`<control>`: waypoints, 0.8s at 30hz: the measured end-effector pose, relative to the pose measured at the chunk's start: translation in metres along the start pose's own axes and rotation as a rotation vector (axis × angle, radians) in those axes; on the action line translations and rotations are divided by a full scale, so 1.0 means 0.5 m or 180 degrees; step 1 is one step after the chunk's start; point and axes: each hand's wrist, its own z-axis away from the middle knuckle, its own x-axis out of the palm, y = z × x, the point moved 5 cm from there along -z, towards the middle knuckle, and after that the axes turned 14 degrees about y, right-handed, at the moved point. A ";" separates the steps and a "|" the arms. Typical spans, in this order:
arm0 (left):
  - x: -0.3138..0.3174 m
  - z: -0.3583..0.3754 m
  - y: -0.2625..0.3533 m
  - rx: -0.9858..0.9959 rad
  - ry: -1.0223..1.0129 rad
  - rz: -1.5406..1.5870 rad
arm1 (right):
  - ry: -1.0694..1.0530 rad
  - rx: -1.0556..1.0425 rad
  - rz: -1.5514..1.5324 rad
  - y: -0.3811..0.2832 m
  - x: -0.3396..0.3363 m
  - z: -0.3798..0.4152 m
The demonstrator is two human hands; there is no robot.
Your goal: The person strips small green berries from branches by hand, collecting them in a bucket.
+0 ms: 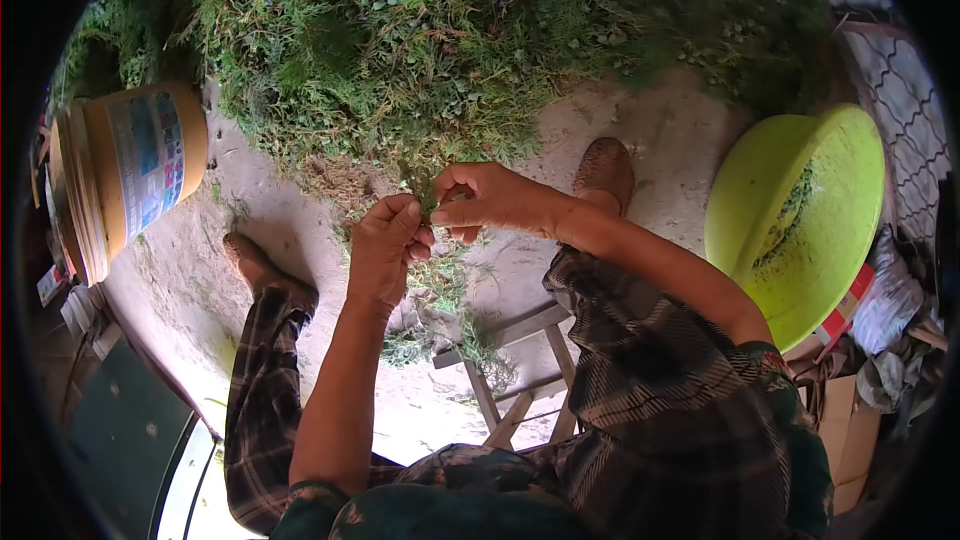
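My left hand and my right hand meet in front of me, thumbs and fingers pinched together. Between them is a small green conifer sprig, mostly covered by my fingers. Just beyond my hands spreads a large heap of green conifer branches, with small roundish pale-green cones among the foliage. Below my hands, loose green sprigs lie scattered on the pale floor.
A yellow bucket with a label lies tilted at the left. To the right, a lime-green basin leans on its side, green bits inside. A wooden frame stands between my legs. Cardboard and plastic bags lie at right.
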 end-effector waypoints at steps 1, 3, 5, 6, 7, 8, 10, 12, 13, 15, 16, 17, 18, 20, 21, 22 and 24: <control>0.008 0.007 0.002 -0.0045 0.0037 0.0040 | 0.0005 -0.0003 -0.0004 0.001 0.002 -0.002; 0.028 0.024 0.021 0.0003 0.0096 -0.0028 | 0.0071 -0.0200 0.0007 0.001 0.003 -0.007; 0.029 0.027 0.025 0.0050 0.0162 -0.0100 | 0.0065 -0.0175 -0.0014 0.007 0.003 -0.008; 0.030 0.026 0.023 0.0224 0.0002 -0.0347 | 0.0061 -0.0152 -0.0028 0.008 0.004 -0.008; 0.030 0.024 0.021 0.0398 -0.0159 -0.0594 | 0.0060 -0.0152 -0.0033 0.004 0.002 -0.003; 0.022 0.022 0.016 0.0397 -0.0158 -0.0597 | -0.0026 -0.0064 0.0082 -0.002 0.001 0.007; 0.012 0.031 -0.008 0.0080 -0.0589 -0.0864 | -0.0122 0.0026 0.0198 -0.002 -0.010 0.024; -0.004 0.054 -0.027 0.0014 -0.0901 -0.1890 | 0.0208 0.0360 0.0179 0.011 -0.044 0.031; -0.015 0.062 -0.041 -0.0064 -0.1203 -0.2271 | 0.0210 0.0359 0.0172 0.021 -0.063 0.029; -0.044 0.060 -0.071 -0.0444 -0.1513 -0.2980 | 0.0123 0.0197 -0.0552 0.032 -0.091 0.020; -0.059 0.035 -0.076 0.0767 -0.1329 -0.3766 | 0.0472 0.0256 -0.0724 0.038 -0.094 0.022; -0.065 0.022 -0.077 0.2024 -0.1089 -0.4469 | 0.0474 0.0259 -0.0727 0.036 -0.088 0.023; -0.060 -0.012 -0.064 0.1993 -0.0722 -0.4223 | 0.0561 0.0160 -0.0799 0.031 -0.087 0.022; -0.050 -0.065 -0.018 0.2297 0.0572 -0.3763 | 0.0668 0.0077 -0.0886 0.027 -0.085 0.024; -0.036 -0.075 0.003 0.3083 0.0853 -0.3473 | 0.0659 0.0224 -0.0797 0.027 -0.084 0.024; -0.028 -0.101 0.004 0.2908 0.1005 -0.3695 | 0.0650 0.0362 -0.0701 0.029 -0.085 0.022; 0.002 -0.121 0.010 0.2781 0.0972 -0.3867 | 0.0646 0.0419 -0.0721 0.033 -0.084 0.021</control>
